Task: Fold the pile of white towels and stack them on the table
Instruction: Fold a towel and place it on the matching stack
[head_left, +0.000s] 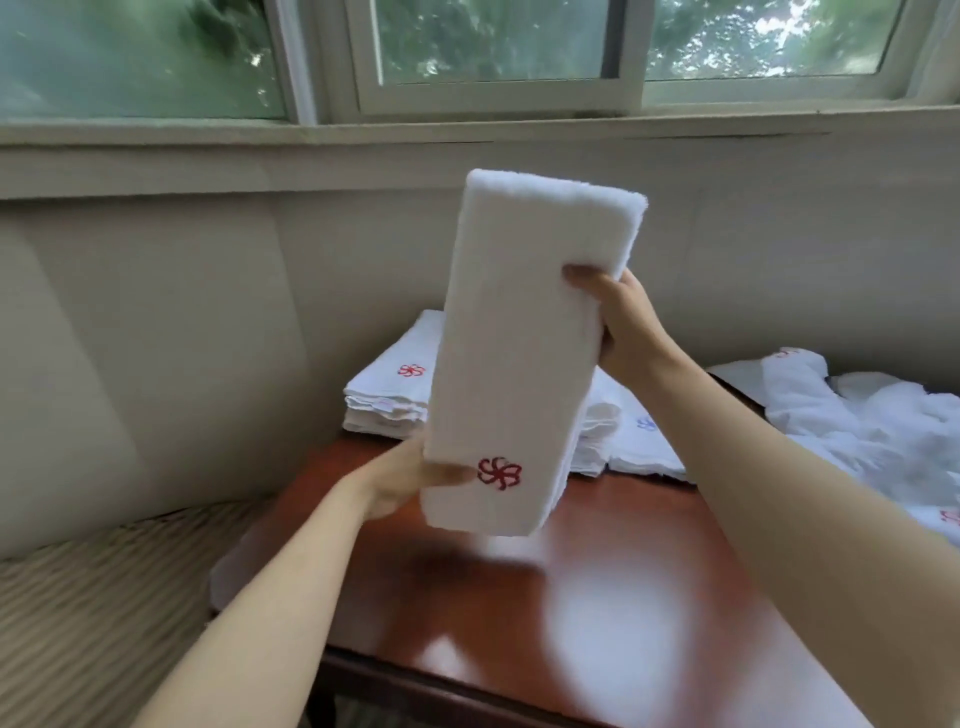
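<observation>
Glossy reddish wooden table (597, 597) under a window (493, 52); both hands pinch a folded white towel (519, 338) held above it, left hand (400, 480) low, right hand (618, 322) high; folded stack (389, 395) behind; unfolded pile (883, 431) at right.

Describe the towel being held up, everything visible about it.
The folded towel is white, thick terry-like cloth, folded into a long narrow rectangle with a red embroidered flower near its lower end. It is held in the air above the wooden table, tilted, its upper end leaning right. The left hand grips its lower left edge; the right hand grips its right edge higher up.
</observation>
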